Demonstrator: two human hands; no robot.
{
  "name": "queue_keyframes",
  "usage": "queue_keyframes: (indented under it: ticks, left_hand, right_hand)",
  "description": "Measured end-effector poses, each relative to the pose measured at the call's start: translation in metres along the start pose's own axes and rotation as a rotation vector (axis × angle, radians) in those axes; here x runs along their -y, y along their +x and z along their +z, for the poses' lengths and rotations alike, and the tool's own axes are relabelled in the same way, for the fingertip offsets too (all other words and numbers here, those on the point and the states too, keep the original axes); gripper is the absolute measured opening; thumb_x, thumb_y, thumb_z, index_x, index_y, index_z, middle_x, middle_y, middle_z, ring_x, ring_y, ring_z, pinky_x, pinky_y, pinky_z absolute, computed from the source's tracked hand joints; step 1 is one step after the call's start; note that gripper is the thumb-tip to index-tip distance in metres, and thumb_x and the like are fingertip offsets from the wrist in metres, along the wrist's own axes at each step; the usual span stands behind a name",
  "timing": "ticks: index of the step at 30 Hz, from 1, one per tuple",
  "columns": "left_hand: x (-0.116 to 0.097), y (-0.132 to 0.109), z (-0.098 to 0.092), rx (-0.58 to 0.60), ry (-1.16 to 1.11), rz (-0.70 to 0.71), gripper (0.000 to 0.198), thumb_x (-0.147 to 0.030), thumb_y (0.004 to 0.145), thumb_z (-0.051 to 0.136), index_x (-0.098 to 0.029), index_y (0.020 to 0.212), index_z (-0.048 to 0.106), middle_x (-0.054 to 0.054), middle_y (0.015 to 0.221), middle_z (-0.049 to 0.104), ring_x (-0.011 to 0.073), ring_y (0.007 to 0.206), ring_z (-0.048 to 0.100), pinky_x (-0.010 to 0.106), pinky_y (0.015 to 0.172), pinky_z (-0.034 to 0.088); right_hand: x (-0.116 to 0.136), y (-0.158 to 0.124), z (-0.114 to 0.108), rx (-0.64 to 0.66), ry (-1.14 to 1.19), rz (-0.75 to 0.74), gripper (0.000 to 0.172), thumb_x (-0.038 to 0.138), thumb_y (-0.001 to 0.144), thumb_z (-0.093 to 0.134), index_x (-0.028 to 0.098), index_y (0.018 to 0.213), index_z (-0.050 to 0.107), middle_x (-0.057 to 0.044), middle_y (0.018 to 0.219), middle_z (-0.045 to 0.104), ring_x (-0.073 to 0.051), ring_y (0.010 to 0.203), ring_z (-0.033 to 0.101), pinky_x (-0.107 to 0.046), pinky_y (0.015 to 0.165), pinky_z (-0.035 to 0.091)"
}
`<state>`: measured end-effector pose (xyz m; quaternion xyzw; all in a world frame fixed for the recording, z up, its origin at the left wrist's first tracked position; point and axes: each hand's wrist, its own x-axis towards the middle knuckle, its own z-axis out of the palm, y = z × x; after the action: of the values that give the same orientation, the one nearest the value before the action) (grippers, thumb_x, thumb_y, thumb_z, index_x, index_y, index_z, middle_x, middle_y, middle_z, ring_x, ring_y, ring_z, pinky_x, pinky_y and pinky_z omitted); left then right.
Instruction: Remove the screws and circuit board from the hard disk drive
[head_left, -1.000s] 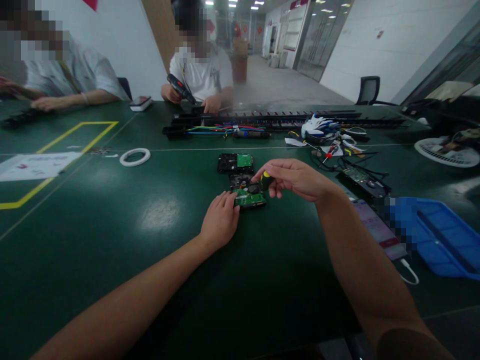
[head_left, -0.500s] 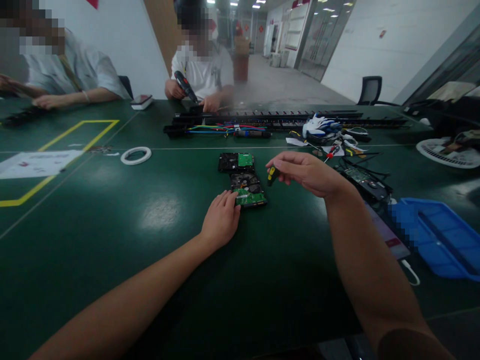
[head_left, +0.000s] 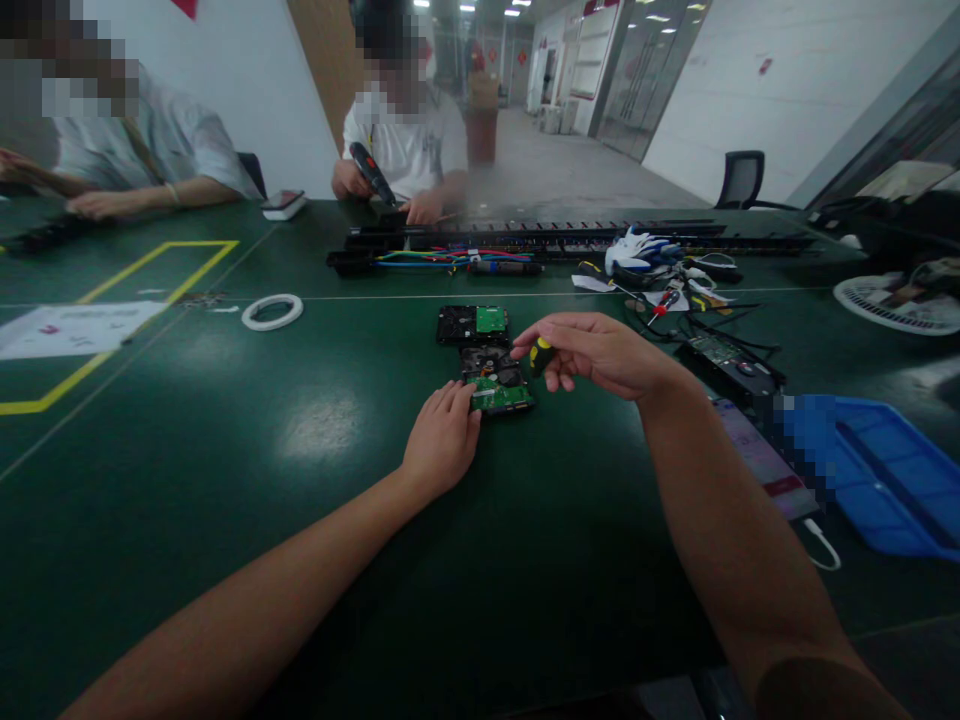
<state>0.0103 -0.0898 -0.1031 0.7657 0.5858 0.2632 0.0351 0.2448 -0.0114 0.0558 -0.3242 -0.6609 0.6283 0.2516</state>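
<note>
A hard drive (head_left: 501, 392) with a green circuit board lies board side up on the green table. My left hand (head_left: 442, 432) grips its left edge, the fingertips on the circuit board. Between the thumb and fingers of my right hand (head_left: 592, 350) is a black-and-yellow screwdriver (head_left: 541, 355), held just above the drive's right side. Its tip cannot be made out clearly. Just behind, touching or nearly so, lies a second hard drive (head_left: 471, 324) with a smaller green board.
To the right are a phone-like screen (head_left: 765, 460), a blue tray (head_left: 900, 470) and another circuit-board device (head_left: 731, 365). Gloves (head_left: 641, 255) and tools lie farther back, near long black rails (head_left: 585, 240). A tape roll (head_left: 271, 312) is at left. Two people work across the table.
My right hand has moved slightly left with the screwdriver, closer over the drive. My left hand and both drives have stayed in place.
</note>
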Motion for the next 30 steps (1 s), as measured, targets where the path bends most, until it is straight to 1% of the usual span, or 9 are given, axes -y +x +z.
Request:
queue_keyframes:
  ticks: [3, 5, 10, 13, 16, 22, 25, 28, 30]
  left_hand:
    - [0.000, 0.000, 0.000, 0.001, 0.001, -0.003, 0.042, -0.028, 0.106, 0.045, -0.017, 0.145, 0.051, 0.017, 0.147, 0.062, 0.0335, 0.146, 0.053, 0.058, 0.121, 0.044]
    - [0.000, 0.000, 0.000, 0.004, 0.002, -0.003, 0.042, -0.029, 0.106, 0.044, -0.016, 0.145, 0.051, 0.018, 0.147, 0.062, 0.0337, 0.146, 0.053, 0.058, 0.121, 0.044]
    - [0.000, 0.000, 0.000, 0.014, 0.002, -0.010, 0.043, -0.029, 0.106, 0.044, -0.014, 0.145, 0.051, 0.019, 0.146, 0.063, 0.0339, 0.147, 0.052, 0.058, 0.122, 0.043]
    - [0.000, 0.000, -0.001, 0.009, 0.001, -0.008, 0.042, -0.028, 0.106, 0.044, -0.015, 0.145, 0.051, 0.019, 0.147, 0.062, 0.0337, 0.147, 0.052, 0.059, 0.121, 0.043]
    - [0.000, 0.000, -0.001, 0.002, -0.003, -0.006, 0.041, -0.028, 0.106, 0.045, -0.016, 0.145, 0.051, 0.018, 0.148, 0.062, 0.0336, 0.146, 0.052, 0.059, 0.121, 0.044]
    - [0.001, 0.001, -0.001, 0.029, 0.009, -0.009, 0.043, -0.030, 0.107, 0.043, -0.013, 0.146, 0.050, 0.019, 0.147, 0.062, 0.0338, 0.147, 0.052, 0.058, 0.122, 0.043]
    - [0.000, 0.001, 0.000, 0.029, 0.020, -0.012, 0.043, -0.030, 0.107, 0.044, -0.013, 0.146, 0.051, 0.019, 0.147, 0.062, 0.0336, 0.147, 0.051, 0.056, 0.123, 0.043]
    - [0.000, 0.001, 0.001, 0.027, 0.026, -0.009, 0.043, -0.030, 0.107, 0.044, -0.012, 0.146, 0.051, 0.020, 0.147, 0.062, 0.0342, 0.147, 0.051, 0.057, 0.123, 0.043]
    - [0.000, 0.001, 0.001, 0.023, 0.025, -0.008, 0.043, -0.029, 0.106, 0.045, -0.012, 0.145, 0.051, 0.020, 0.147, 0.062, 0.0342, 0.147, 0.051, 0.057, 0.123, 0.043]
  right_hand:
    - [-0.001, 0.001, 0.000, 0.000, 0.045, 0.000, 0.023, 0.041, 0.100, 0.068, 0.019, 0.101, 0.071, -0.010, 0.109, 0.075, -0.012, 0.064, 0.069, -0.025, 0.053, 0.057]
    - [-0.001, 0.002, -0.001, -0.016, 0.076, -0.003, 0.022, 0.041, 0.099, 0.070, 0.020, 0.104, 0.069, -0.007, 0.105, 0.074, -0.012, 0.065, 0.070, -0.025, 0.055, 0.059]
    - [-0.004, 0.001, -0.008, -0.062, 0.000, -0.038, 0.025, 0.043, 0.101, 0.067, 0.022, 0.113, 0.072, -0.005, 0.102, 0.072, -0.011, 0.064, 0.065, -0.023, 0.053, 0.054]
    - [-0.005, 0.000, -0.016, -0.091, -0.121, -0.065, 0.028, 0.046, 0.102, 0.065, 0.022, 0.110, 0.076, -0.006, 0.105, 0.074, -0.011, 0.067, 0.062, -0.023, 0.053, 0.049]
    - [-0.005, -0.001, -0.022, -0.139, -0.231, -0.091, 0.027, 0.047, 0.099, 0.069, 0.022, 0.104, 0.078, -0.005, 0.099, 0.075, -0.011, 0.068, 0.058, -0.024, 0.055, 0.046]
    - [-0.006, 0.001, -0.019, -0.219, -0.234, -0.079, 0.025, 0.042, 0.091, 0.077, 0.020, 0.084, 0.071, -0.004, 0.083, 0.071, -0.012, 0.065, 0.056, -0.025, 0.056, 0.045]
    - [-0.006, 0.003, -0.013, -0.228, -0.200, -0.057, 0.022, 0.038, 0.091, 0.075, 0.019, 0.084, 0.068, -0.005, 0.086, 0.074, -0.011, 0.062, 0.056, -0.024, 0.052, 0.042]
    - [-0.005, 0.004, -0.007, -0.224, -0.150, -0.067, 0.014, 0.034, 0.095, 0.068, 0.020, 0.094, 0.068, -0.006, 0.095, 0.076, -0.010, 0.059, 0.055, -0.023, 0.047, 0.038]
    - [-0.004, 0.005, -0.004, -0.198, -0.130, -0.065, 0.014, 0.033, 0.098, 0.062, 0.021, 0.101, 0.069, -0.006, 0.098, 0.077, -0.010, 0.056, 0.054, -0.023, 0.045, 0.036]
